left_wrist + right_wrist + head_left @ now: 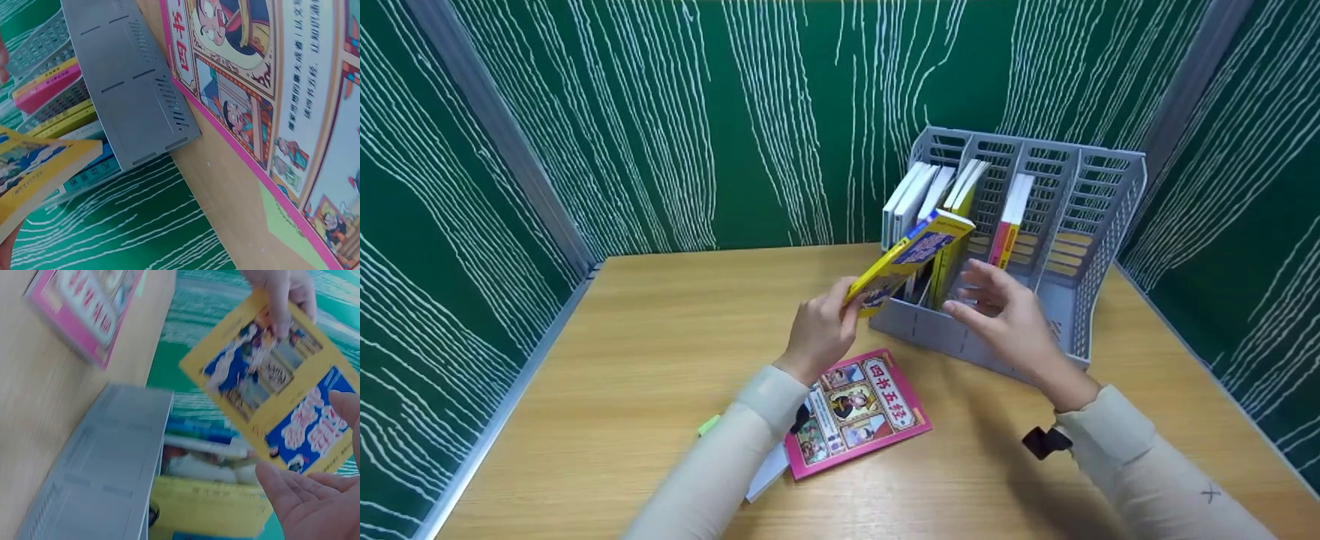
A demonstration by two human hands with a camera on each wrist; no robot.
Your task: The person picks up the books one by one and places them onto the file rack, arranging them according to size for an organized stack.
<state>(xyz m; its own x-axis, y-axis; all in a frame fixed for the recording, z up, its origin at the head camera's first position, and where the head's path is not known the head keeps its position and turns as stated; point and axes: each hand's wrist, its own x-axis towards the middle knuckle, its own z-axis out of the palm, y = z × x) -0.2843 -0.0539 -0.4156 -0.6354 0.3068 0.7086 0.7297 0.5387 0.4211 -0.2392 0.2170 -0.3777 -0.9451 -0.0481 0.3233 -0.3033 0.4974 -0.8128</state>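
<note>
My left hand grips a yellow comic book by its lower end, tilted up in front of the grey file organizer. Its cover has blue panels with white lettering, plain in the right wrist view. To the right, my right hand is held with fingers spread and bent a little, holding nothing. In the right wrist view its fingertips come close to the book's far edge; whether they touch it I cannot tell. Several upright books fill the organizer's left side, partly hidden by the yellow book.
A pink-edged comic book lies flat on the wooden table, over a pale book and something light green. A pink and a yellow book stand in a middle slot. Green panels with white lines border the table.
</note>
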